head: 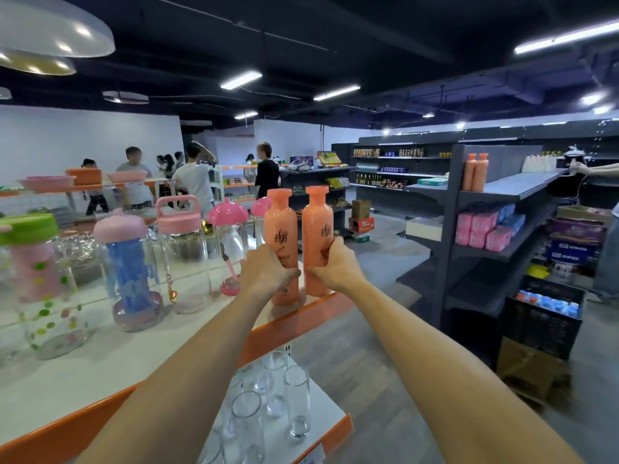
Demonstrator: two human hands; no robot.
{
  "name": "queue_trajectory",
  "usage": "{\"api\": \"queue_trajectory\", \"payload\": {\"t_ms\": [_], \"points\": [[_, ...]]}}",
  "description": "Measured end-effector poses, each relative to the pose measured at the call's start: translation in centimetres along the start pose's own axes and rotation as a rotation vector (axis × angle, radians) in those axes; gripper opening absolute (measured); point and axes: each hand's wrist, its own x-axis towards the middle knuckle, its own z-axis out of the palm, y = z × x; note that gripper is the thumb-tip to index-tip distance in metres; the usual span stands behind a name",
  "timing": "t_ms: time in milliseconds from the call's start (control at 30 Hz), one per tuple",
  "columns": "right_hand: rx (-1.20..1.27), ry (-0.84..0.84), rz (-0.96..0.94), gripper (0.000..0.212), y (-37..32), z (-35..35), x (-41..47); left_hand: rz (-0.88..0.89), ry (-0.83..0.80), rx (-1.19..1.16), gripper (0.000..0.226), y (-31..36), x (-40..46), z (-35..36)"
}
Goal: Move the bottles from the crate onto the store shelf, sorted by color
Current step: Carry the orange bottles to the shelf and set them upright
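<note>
left hand [268, 274]: gripping left bottle [280, 229], upright, frame centre
right hand [330, 266]: gripping right bottle [317, 236], upright, just beside

Clear drinking bottles stand in a row along the white counter: one with a green lid [28, 228] and coloured dots, a blue one with a pink cap [119, 226], and a jar with a pink handled lid [178, 212]. Empty tall glasses [296, 398] crowd the lower tier. Across the aisle, pink packets [477, 226] sit on the dark shelving. A group of people [194, 177] stands far back by the white wall.
</note>
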Motion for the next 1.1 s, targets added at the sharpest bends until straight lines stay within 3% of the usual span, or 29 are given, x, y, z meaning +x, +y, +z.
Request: {"api": "queue_trajectory", "payload": {"t_ms": [200,567,733,867,1000,1100], "points": [[-0.121,0.108,-0.002,0.055,0.4,-2.6,0.3,0.037,-0.048,-0.043,0.043,2.5,1.2,-0.2],[-0.155,0.233,0.067,0.059,6.9,-17.2,-0.5,0.194,-0.141,-0.113,0.057,14.8,0.7,6.7],[-0.136,0.312,0.222,0.059,13.7,-22.5,-3.2,0.225,-0.252,-0.158,0.048,19.9,-1.8,13.3],[-0.148,0.286,0.381,0.053,20.9,-23.7,-7.5,0.171,-0.462,-0.201,0.044,21.4,-5.3,20.6],[-0.133,0.241,0.555,0.058,28.9,-21.7,-12.9,0.028,-0.624,-0.136,0.067,19.4,-9.4,30.1],[-0.097,0.195,0.71,0.056,34.8,-18.6,-17.8,-0.058,-0.739,-0.143,0.054,16.3,-14.2,35.6]]}}
